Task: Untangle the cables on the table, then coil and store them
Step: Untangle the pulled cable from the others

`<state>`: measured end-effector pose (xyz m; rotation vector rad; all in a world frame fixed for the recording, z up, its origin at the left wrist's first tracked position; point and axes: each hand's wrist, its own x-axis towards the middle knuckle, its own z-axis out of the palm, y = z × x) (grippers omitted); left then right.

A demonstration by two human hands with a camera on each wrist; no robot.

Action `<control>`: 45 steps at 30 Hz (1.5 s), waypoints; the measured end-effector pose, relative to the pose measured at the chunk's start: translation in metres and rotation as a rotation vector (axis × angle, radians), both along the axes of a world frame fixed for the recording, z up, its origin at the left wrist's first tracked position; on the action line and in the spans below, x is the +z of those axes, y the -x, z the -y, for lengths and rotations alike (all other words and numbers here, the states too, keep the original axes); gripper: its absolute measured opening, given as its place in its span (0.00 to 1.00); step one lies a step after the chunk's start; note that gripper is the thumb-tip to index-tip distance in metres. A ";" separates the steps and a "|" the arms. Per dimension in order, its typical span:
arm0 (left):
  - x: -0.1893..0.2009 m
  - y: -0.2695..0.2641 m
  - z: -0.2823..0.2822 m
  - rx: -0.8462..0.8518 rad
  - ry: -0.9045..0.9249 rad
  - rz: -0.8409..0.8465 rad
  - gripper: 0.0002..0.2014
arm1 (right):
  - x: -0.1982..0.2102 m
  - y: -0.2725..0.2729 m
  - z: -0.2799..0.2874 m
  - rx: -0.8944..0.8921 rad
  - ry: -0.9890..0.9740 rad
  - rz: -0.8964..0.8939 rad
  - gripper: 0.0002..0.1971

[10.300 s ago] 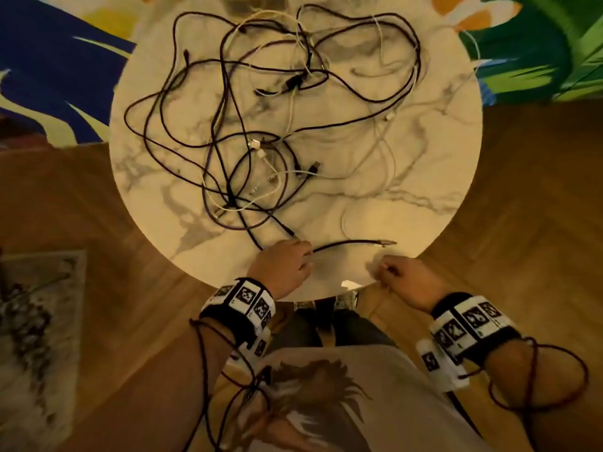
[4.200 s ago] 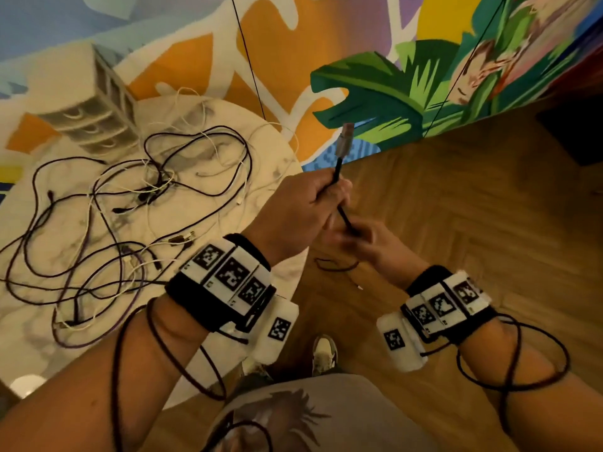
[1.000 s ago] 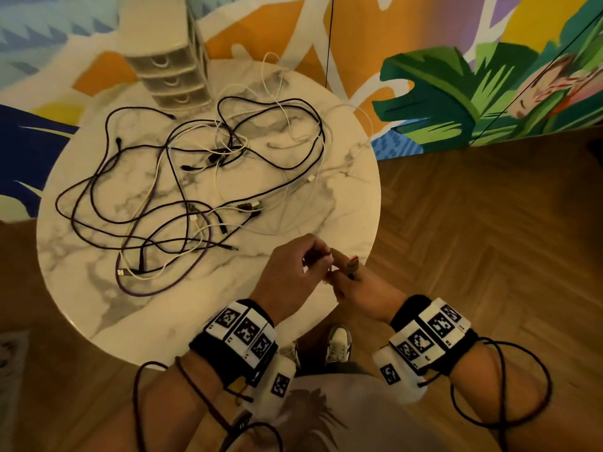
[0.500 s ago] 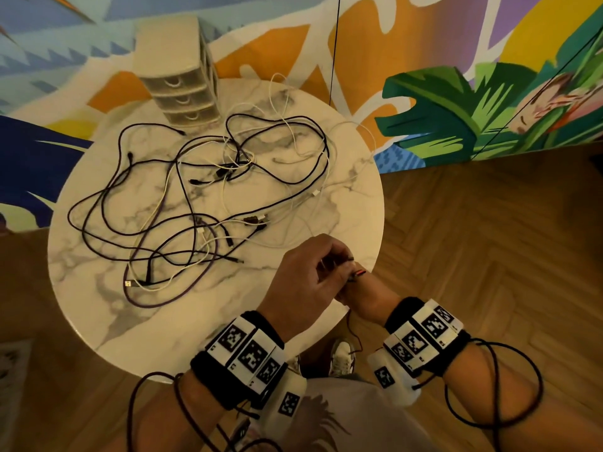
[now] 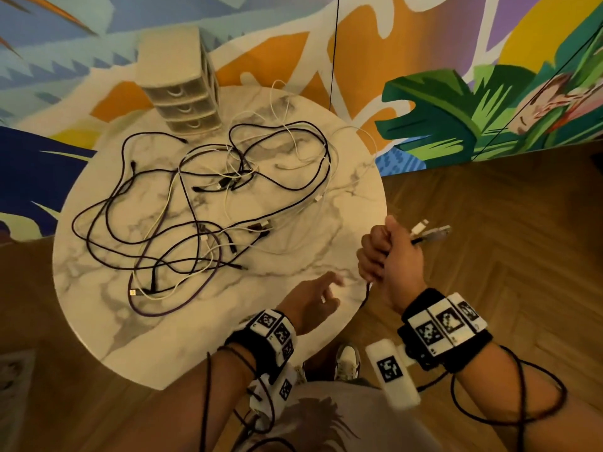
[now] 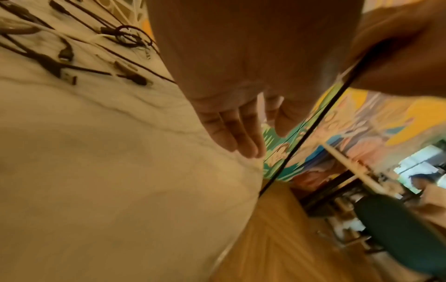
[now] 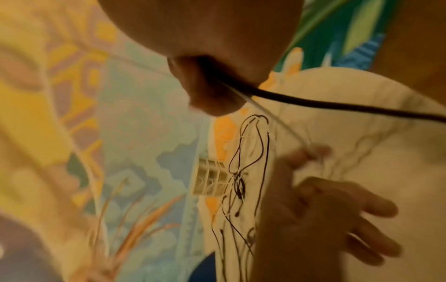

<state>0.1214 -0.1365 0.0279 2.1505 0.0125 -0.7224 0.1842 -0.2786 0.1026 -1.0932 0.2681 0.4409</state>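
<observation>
Right hand (image 5: 390,256), at the right of the head view just off the round marble table (image 5: 107,324), is fisted around a black cable (image 6: 311,131) and a thin white cable (image 7: 272,114), their plugs (image 5: 430,231) poking out to the right. Left hand (image 5: 313,303) hovers with fingers spread and nothing in it, low over the table's near edge. Tangled cables (image 5: 202,216) lie up and left of both hands, nearer the left, sprawling towards the small drawer unit (image 5: 182,89) at upper left.

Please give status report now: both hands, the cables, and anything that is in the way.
Right hand grips a black cable and a white cable, plugs past the fist. Left hand open over table. Tangle unsorted. Drawer box unblocked.
</observation>
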 end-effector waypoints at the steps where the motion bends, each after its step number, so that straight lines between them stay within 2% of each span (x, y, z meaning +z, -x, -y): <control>1: -0.007 -0.001 -0.005 -0.040 -0.118 -0.014 0.10 | 0.002 -0.004 0.002 -0.011 -0.049 -0.037 0.27; 3: -0.018 -0.004 -0.021 -0.090 -0.312 -0.014 0.12 | 0.004 -0.011 0.008 -0.036 -0.072 -0.030 0.29; 4: -0.020 -0.005 -0.033 -0.063 -0.364 0.011 0.14 | 0.005 -0.014 0.011 -0.053 -0.048 -0.001 0.30; 7: -0.014 -0.015 -0.076 0.178 -0.380 0.122 0.12 | 0.011 -0.023 0.022 -0.135 0.050 0.095 0.33; 9: 0.004 -0.024 -0.090 0.279 -0.400 0.179 0.13 | 0.018 -0.024 0.024 -0.149 0.173 0.174 0.35; 11: 0.031 -0.036 -0.084 0.234 -0.500 0.265 0.17 | 0.024 -0.019 0.018 -0.022 0.349 0.255 0.35; 15: 0.092 -0.044 -0.039 0.033 -0.781 0.473 0.20 | 0.026 0.000 -0.009 0.562 0.606 0.273 0.37; 17: 0.110 -0.037 -0.017 -0.107 -0.841 0.553 0.18 | 0.023 0.000 -0.019 0.624 0.724 0.286 0.37; 20: 0.116 -0.030 -0.002 -0.190 -0.801 0.568 0.16 | 0.026 -0.009 -0.027 0.572 0.609 0.274 0.33; 22: 0.111 -0.031 -0.001 -0.133 -0.753 0.525 0.16 | 0.028 -0.015 -0.028 0.542 0.602 0.281 0.26; 24: 0.098 -0.032 -0.006 -0.032 -0.690 0.434 0.14 | 0.026 -0.019 -0.026 0.474 0.575 0.270 0.25; 27: 0.057 -0.028 -0.031 0.110 -0.524 0.227 0.12 | 0.025 -0.028 -0.017 0.309 0.483 0.276 0.26; 30: 0.017 -0.012 -0.067 0.182 -0.499 0.089 0.13 | 0.033 -0.039 0.000 0.177 0.428 0.276 0.31; 32: 0.006 -0.004 -0.088 0.248 -0.505 0.058 0.14 | 0.037 -0.046 0.013 0.104 0.404 0.250 0.34; 35: 0.019 -0.007 -0.101 0.344 -0.534 0.128 0.16 | 0.030 -0.045 0.022 0.052 0.371 0.203 0.33; 38: 0.059 -0.016 -0.085 0.251 -0.666 0.312 0.17 | 0.012 -0.028 0.009 0.158 0.379 0.178 0.36; 41: 0.094 -0.018 -0.049 0.030 -0.764 0.448 0.16 | 0.002 -0.008 -0.018 0.386 0.378 0.147 0.40; 43: 0.103 -0.015 -0.026 -0.112 -0.812 0.492 0.16 | 0.005 0.000 -0.034 0.499 0.434 0.161 0.36; 45: 0.103 -0.012 -0.015 -0.174 -0.839 0.470 0.17 | 0.008 0.000 -0.042 0.560 0.474 0.169 0.31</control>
